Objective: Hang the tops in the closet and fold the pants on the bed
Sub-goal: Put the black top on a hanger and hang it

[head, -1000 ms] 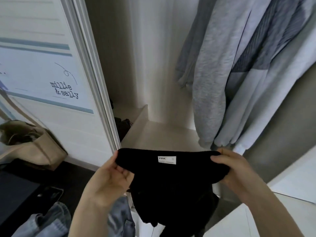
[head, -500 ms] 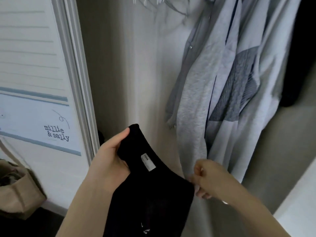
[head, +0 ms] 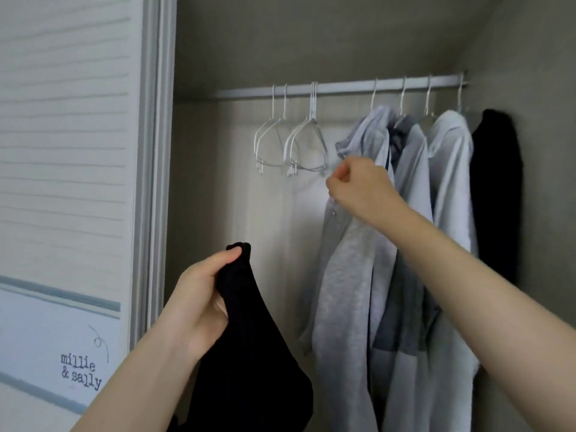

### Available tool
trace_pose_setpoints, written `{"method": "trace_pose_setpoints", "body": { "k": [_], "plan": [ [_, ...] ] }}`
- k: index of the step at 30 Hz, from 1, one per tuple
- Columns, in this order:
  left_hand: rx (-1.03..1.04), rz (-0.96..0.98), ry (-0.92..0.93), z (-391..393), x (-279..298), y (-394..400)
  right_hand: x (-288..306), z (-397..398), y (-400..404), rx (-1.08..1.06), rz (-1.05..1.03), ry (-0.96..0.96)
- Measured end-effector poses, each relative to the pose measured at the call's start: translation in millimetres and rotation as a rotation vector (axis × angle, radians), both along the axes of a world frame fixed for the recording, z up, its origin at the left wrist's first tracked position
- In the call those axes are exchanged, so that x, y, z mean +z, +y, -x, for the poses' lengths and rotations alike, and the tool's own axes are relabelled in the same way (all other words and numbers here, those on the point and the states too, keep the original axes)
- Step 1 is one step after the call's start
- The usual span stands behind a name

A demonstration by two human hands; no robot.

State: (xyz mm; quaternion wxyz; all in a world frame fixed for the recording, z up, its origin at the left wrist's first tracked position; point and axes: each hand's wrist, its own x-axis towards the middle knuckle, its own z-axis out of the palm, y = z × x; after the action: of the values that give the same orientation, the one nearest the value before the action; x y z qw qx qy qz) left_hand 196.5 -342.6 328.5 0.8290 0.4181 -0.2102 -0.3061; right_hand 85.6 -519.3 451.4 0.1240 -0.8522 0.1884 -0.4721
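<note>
open closet (head: 311, 42) with pale back wall, white metal rod (head: 343, 86) across the top, white sliding door (head: 62, 151) at left. four tops are already hung at the right end of the rod: light grey zip hoodie (head: 349, 275), grey-blue striped top (head: 408, 244), white top (head: 452, 188), black garment (head: 495, 188). empty white wire hangers (head: 293, 145) are bunched left of them. soft black knit top (head: 249, 353) is gripped at its upper edge by the left hand (head: 202, 300), held low and not yet hung. right hand (head: 358, 185) is raised just beside the nearest empty hanger, fingers curled, nothing seen held. a hanger is judged to be fetched next; bed and pants are out of view, so folding can't be judged.
</note>
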Motion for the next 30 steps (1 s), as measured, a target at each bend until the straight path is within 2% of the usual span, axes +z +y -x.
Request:
{"method": "trace_pose_setpoints", "body": {
  "k": [6,11,15,18,23,30],
  "plan": [
    [0.011,0.01,-0.051,-8.2,20.8,-7.3,79.7,-50.5,-37.5,0.09,-0.249,-0.044],
    [0.008,-0.008,-0.1,-16.8,29.4,-17.4,94.1,-101.8,-47.7,0.129,-0.421,-0.045],
    [0.006,-0.013,-0.152,-29.3,31.6,-18.1,102.1,-137.7,-51.7,0.209,-0.547,-0.195],
    [0.005,0.007,-0.162,-39.9,32.1,-14.8,105.5,-160.4,-58.8,0.242,-0.578,-0.228],
    [0.017,0.005,-0.14,-49.0,30.7,-15.0,105.5,-170.4,-63.7,0.056,-0.458,-0.261],
    [0.016,-0.021,-0.1,-58.3,27.5,-23.2,116.7,-165.4,-70.3,-0.031,-0.431,-0.37]
  ]
}}
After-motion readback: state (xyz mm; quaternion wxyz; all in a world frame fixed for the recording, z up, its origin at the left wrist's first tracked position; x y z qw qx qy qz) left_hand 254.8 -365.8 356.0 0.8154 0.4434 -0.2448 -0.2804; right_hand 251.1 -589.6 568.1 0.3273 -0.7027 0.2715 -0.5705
